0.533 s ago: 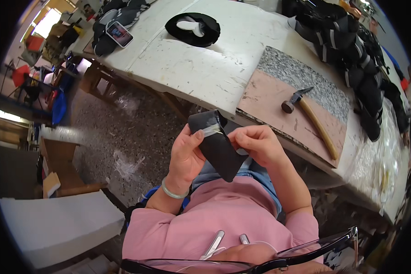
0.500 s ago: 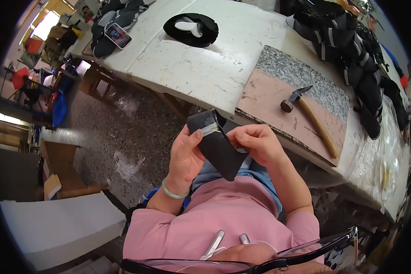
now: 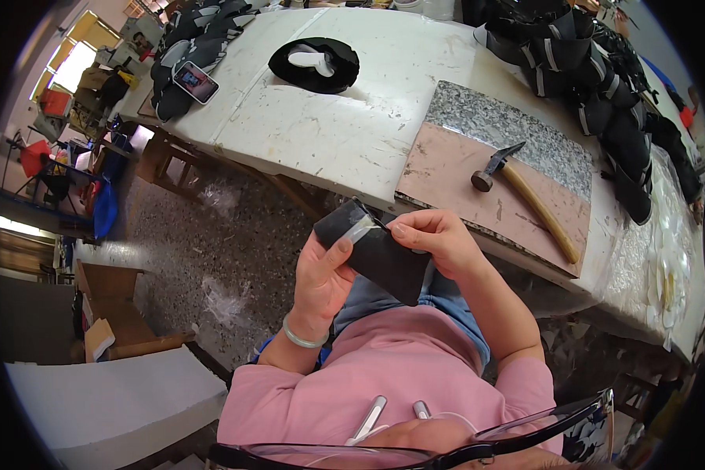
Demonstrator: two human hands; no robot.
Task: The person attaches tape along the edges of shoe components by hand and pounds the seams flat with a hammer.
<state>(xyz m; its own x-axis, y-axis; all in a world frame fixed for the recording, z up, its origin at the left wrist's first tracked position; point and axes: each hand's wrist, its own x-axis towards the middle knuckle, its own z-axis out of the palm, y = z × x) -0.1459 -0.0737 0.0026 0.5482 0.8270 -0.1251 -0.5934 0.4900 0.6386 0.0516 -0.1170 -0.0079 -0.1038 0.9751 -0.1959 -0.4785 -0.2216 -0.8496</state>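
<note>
Between my hands, above my lap, is a black shoe upper (image 3: 390, 269), with a pale translucent strip (image 3: 359, 229) lying across its upper end. My left hand (image 3: 321, 278) is closed on the left side of the upper, the thumb pressing beside the strip. My right hand (image 3: 444, 244) pinches the upper's top right edge between thumb and fingers. The fingertips behind the material are hidden. Whether the right hand also holds some small part at that edge cannot be made out.
A white worktable (image 3: 345, 157) stretches ahead, bearing a stone slab (image 3: 517, 133) with a pinkish board (image 3: 454, 172) and a hammer (image 3: 536, 210). Farther off lie a black ring-shaped piece (image 3: 341, 74), a phone (image 3: 196, 82) and piled black uppers (image 3: 587, 70). A white-topped surface (image 3: 117, 399) stands at left.
The upper has tilted and flattened, so its gap near my right hand no longer shows. My right hand has shifted slightly left along the edge. The whole view has turned a little.
</note>
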